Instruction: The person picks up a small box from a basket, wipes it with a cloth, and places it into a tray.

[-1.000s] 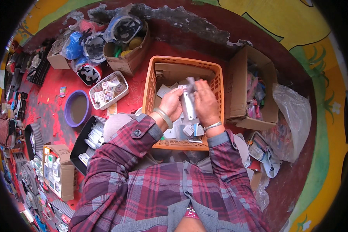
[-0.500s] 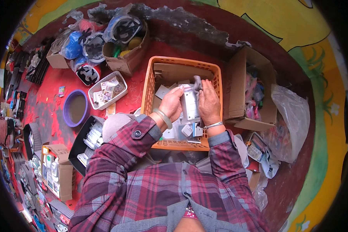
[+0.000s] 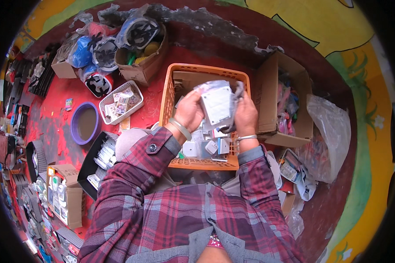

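Observation:
Over the orange plastic basket (image 3: 166, 103), a flat white packet (image 3: 216, 106) in clear plastic is held up between my hands. My left hand (image 3: 189, 110) is closed on the packet's left edge. At the packet's right side my right hand (image 3: 247, 116) is closed on a dark grey band (image 3: 239, 90), which shows above and below the fingers; how far it wraps round the packet is hidden. Below, in the basket, lie small white boxes (image 3: 190, 149) and plastic-wrapped pieces, partly covered by my hands and the packet.
Right of the basket stands an open cardboard box (image 3: 267, 103) of pink items. To the left are a white basket (image 3: 139, 105) with small boxes, a purple basin (image 3: 73, 127) and a black tray (image 3: 88, 175). Bagged helmets (image 3: 142, 33) sit at the back left.
The packet has turned so its broad white face shows more fully. My left hand has shifted slightly left and down; my right hand has moved right, with the dark band.

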Demonstrator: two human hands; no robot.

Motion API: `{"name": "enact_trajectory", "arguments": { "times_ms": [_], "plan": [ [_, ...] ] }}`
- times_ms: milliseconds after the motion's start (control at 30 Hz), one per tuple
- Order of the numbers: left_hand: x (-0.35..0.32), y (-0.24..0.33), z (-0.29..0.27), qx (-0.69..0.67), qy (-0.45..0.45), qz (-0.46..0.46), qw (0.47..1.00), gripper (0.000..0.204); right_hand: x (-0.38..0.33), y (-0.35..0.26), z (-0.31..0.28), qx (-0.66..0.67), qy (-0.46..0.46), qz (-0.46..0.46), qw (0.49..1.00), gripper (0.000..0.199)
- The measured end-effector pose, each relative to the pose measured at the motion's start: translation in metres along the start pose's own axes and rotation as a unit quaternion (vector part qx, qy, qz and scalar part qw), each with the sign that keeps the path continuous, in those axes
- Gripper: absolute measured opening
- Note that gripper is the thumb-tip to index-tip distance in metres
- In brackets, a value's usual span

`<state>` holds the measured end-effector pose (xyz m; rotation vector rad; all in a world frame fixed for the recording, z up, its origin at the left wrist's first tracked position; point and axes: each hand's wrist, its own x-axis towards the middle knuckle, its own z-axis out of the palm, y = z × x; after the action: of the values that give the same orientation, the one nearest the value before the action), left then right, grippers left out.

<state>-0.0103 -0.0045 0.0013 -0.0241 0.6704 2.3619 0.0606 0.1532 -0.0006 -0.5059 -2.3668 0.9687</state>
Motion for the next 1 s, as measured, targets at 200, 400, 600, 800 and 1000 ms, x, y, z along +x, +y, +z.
{"name": "enact_trajectory", "arguments": {
  "times_ms": [200, 400, 600, 800, 1000],
  "plan": [
    [0.01, 0.016, -0.003, -0.081, 0.082, 0.092, 0.989, 0.036, 0.004, 0.051, 0.002, 0.635, -0.004, 0.376, 0.674, 0.029],
    [0.009, 0.01, 0.008, -0.071, 0.025, 0.158, 0.985, 0.035, -0.018, 0.008, 0.029, 0.746, -0.112, 0.338, 0.562, 0.034],
    [0.0, -0.012, -0.003, -0.02, -0.001, 0.054, 0.998, 0.034, -0.01, 0.017, 0.014, 0.686, -0.076, 0.3, 0.658, 0.038],
    [-0.001, 0.019, 0.012, 0.082, -0.049, -0.053, 0.994, 0.05, 0.007, 0.021, -0.022, 0.624, -0.104, 0.232, 0.739, 0.035],
    [-0.002, 0.031, 0.01, 0.383, -0.1, -0.106, 0.912, 0.071, 0.001, 0.007, -0.036, 0.576, -0.193, 0.23, 0.761, 0.028]
  ]
}}
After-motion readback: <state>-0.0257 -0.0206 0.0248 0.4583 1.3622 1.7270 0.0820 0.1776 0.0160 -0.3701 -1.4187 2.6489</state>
